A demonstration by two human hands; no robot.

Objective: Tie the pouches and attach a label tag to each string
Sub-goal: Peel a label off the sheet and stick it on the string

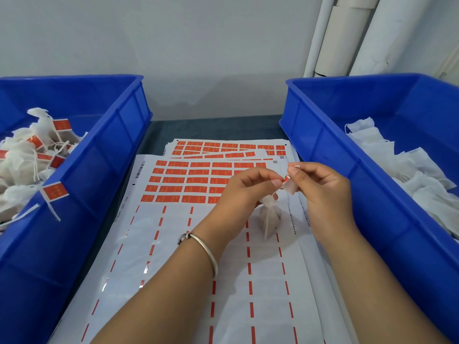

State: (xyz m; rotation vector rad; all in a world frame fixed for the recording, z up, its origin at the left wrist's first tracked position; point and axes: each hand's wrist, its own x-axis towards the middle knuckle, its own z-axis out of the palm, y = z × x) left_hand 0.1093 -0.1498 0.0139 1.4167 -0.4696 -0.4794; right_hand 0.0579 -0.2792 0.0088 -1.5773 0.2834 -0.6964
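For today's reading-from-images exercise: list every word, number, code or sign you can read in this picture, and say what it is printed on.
None can be read with certainty.
Orange labels on the top label sheet: pale marks, too small to read.
Sheet's left edge: a line of digits, too blurred; barcode unreadable.
QR code near the sheet's top: no readable text.
Tags on pouches in the left bin: blurred.

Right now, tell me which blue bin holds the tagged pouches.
The left bin: its pouches carry orange tags on strings. The right bin holds plain white, untagged ones.
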